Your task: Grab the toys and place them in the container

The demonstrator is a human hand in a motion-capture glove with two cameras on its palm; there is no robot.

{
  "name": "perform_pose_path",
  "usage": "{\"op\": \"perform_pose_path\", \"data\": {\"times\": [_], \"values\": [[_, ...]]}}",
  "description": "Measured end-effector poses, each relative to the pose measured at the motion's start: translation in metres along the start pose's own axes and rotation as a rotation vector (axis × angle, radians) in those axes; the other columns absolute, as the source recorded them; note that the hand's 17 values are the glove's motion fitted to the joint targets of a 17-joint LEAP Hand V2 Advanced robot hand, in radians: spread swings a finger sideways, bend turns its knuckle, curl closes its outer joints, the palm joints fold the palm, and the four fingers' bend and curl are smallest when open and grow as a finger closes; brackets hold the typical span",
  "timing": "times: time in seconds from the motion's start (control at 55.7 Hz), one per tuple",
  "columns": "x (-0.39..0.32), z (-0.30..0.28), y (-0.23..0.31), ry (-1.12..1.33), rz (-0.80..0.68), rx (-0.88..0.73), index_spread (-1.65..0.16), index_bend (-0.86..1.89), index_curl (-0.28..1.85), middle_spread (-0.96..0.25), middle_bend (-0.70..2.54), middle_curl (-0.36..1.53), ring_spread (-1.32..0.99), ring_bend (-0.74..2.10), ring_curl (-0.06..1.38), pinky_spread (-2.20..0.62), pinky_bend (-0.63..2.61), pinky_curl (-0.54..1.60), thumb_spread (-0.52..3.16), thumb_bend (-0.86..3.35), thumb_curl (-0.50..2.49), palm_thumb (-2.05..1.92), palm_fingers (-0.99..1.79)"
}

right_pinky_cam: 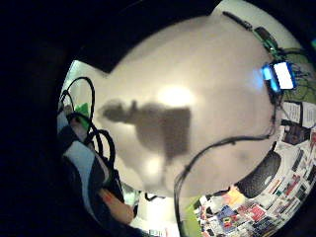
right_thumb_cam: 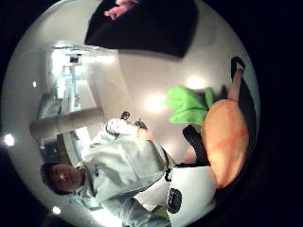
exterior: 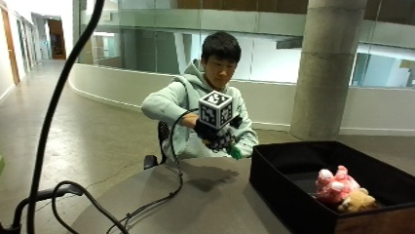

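Above the round table (exterior: 195, 204), lifted clear of its top, the gloved right hand (exterior: 217, 136) grips a carrot toy (right_thumb_cam: 226, 142) — its fingers are curled round the orange body, and only the green leafy end (exterior: 234, 153) pokes out below the glove in the outside view. The thumb side palm view shows the toy close against the palm: an orange body with paler stripes and bright green leaves (right_thumb_cam: 188, 106) at one end, with black glove straps across it. The hand's shadow falls on the pale table surface beneath it, and the little finger side palm view shows that same shadow spread across the tabletop (right_pinky_cam: 197, 98).

Just to the side of the hand, on the same table, stands a black container (exterior: 285, 195) with straight fabric walls. The hand is near its closest corner but not over it. Inside, against the wall nearest the outside camera, lie two soft toys touching each other — a pink plush animal (exterior: 335, 185) and a small tan plush toy (exterior: 354, 201) tucked against its lower side. The thumb side palm view also catches the container as a dark shape (right_thumb_cam: 156, 23) with a bit of pink at its edge.

The person sits on a chair behind the table in a light hoodie (exterior: 175, 102), the right arm raised and bent at the elbow. I cannot see the other hand clearly.
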State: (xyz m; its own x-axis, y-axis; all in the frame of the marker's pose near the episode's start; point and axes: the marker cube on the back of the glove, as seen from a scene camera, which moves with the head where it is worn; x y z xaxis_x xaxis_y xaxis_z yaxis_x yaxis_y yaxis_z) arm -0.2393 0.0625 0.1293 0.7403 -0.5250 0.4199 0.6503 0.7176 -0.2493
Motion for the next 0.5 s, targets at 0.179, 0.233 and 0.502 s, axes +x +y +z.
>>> {"op": "perform_pose_path", "data": {"times": [0.179,0.233,0.502], "values": [[-0.001,-0.109,-0.053,0.089,-0.044,0.164,-0.26,0.77,0.58,-0.21,1.08,0.72,-0.3,1.3,0.63,-0.34,1.03,0.51,0.56,0.09,0.77,0.58,1.17],[-0.019,-0.13,-0.063,0.085,-0.034,0.248,-0.25,0.79,0.61,-0.21,1.1,0.73,-0.29,1.32,0.63,-0.34,1.04,0.52,0.52,0.08,0.79,0.58,1.15],[-0.068,-0.185,-0.127,0.065,-0.061,0.723,-0.26,0.68,0.71,-0.2,1.05,0.75,-0.29,1.32,0.62,-0.35,1.13,0.56,0.43,0.04,0.87,0.56,0.92]]}}
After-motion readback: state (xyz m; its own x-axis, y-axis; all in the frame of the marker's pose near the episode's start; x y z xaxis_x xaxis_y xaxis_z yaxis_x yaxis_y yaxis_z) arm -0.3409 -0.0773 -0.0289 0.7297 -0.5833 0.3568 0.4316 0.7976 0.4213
